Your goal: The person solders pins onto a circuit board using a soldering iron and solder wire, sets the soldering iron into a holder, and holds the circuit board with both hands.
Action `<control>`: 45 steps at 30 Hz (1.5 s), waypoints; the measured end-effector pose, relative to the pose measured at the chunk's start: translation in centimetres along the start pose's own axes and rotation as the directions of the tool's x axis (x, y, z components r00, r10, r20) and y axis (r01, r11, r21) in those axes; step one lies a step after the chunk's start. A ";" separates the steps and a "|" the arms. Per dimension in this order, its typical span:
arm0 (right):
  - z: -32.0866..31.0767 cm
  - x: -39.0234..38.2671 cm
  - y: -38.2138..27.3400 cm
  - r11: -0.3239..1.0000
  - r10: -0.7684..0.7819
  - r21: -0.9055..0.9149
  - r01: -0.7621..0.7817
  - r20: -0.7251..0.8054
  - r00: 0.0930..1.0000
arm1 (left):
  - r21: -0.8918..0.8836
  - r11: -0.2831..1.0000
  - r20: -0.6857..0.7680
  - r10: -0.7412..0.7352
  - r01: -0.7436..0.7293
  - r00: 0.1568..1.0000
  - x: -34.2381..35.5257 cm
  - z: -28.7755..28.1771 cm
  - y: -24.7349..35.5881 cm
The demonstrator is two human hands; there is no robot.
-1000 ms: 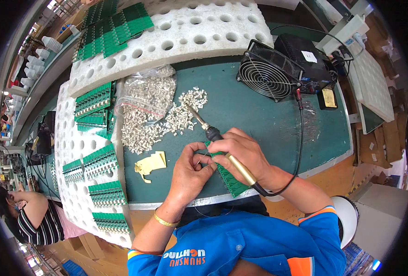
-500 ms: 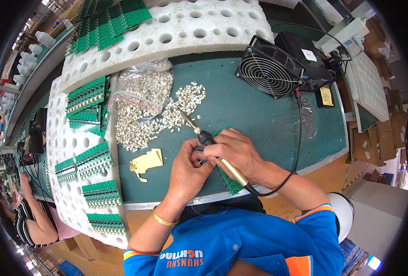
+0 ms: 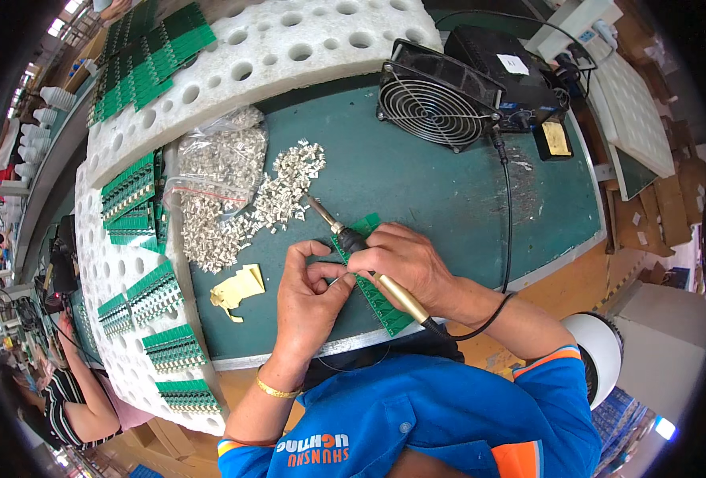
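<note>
My right hand (image 3: pixel 409 267) grips a soldering iron (image 3: pixel 399 293) with a gold-coloured handle and black collar; its metal tip points up and left, toward the small parts. Under that hand a long green circuit board (image 3: pixel 385 311) lies slantwise near the table's front edge. My left hand (image 3: pixel 309 291) is just left of the board, its thumb and index finger pinched together. A thin strand like solder wire shows at those fingertips, though most of it is hidden. Small white connectors (image 3: pixel 289 179) lie heaped beyond my hands, next to a clear plastic bag (image 3: pixel 221 151) full of them.
Crumpled yellow paper (image 3: pixel 237 291) lies left of my left hand. White foam boards (image 3: pixel 122 267) carry green circuit boards (image 3: pixel 170 346) at left and back. A black fan (image 3: pixel 441 103), a soldering station (image 3: pixel 500 68) and a yellow sponge (image 3: pixel 556 138) stand back right. Another person (image 3: pixel 82 398) sits at far left.
The view has shifted, moving the table's contents leftward in it. My left hand has drawn a little away from my right, and more of the circuit board shows. Both grips stay the same.
</note>
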State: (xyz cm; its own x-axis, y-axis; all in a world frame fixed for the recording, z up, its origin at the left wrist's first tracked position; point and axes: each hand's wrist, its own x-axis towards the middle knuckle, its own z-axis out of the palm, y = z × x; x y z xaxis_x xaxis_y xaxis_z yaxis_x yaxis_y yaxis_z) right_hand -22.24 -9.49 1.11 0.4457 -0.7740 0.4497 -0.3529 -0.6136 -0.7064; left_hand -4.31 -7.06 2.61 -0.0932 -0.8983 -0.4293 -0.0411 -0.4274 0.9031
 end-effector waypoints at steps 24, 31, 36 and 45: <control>-1.7 -1.1 -0.3 0.990 0.042 0.135 -0.038 -0.031 0.999 | -0.014 1.000 -0.038 0.003 -0.004 0.999 -0.4 -0.1 0.3; -2.0 -2.1 -0.8 0.978 0.061 0.204 -0.039 -0.101 0.993 | -0.012 1.000 -0.033 -0.030 0.029 0.999 -0.5 -0.1 0.4; -3.1 -4.7 -1.7 0.940 0.083 0.340 -0.005 -0.215 0.973 | 0.015 0.999 -0.030 -0.030 0.031 0.999 -0.6 -0.5 0.2; -3.1 -7.8 -2.6 0.925 0.154 0.373 -0.072 -0.195 0.969 | 0.017 0.999 -0.012 -0.030 0.030 0.999 -0.3 -0.5 -0.1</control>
State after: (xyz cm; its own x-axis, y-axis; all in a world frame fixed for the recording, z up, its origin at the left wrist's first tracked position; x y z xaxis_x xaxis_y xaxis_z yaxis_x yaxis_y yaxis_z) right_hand -27.37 -2.35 1.19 0.2165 -0.8748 0.4333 -0.0514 -0.4535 -0.8898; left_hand -3.74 -6.82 2.62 -0.0796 -0.8862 -0.4564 -0.0608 -0.4527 0.8896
